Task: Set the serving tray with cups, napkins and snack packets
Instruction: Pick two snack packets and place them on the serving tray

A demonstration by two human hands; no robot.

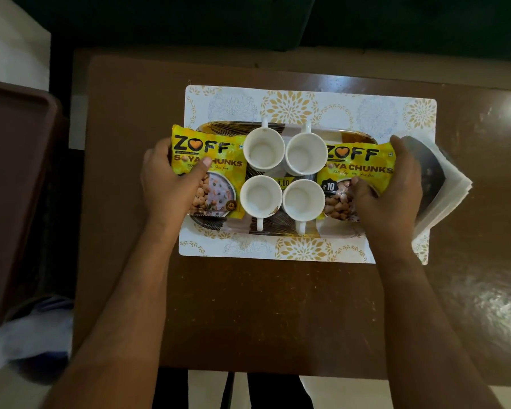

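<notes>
A patterned serving tray [278, 230] lies on a white and gold placemat [289, 106]. Several white cups [263, 150] stand in a square at its middle, all upright and empty. A yellow snack packet [219, 149] lies on the tray's left end, and my left hand [171, 181] grips its left edge with the thumb on top. A second yellow snack packet [357, 166] lies on the right end, held at its right side by my right hand [393, 190]. A stack of napkins [443, 190] sits just right of the tray, partly hidden behind my right hand.
The placemat rests on a brown wooden table [263, 305]. A dark brown plastic chair or bin [15, 178] stands to the left of the table. A dark green sofa [278, 22] runs along the far side.
</notes>
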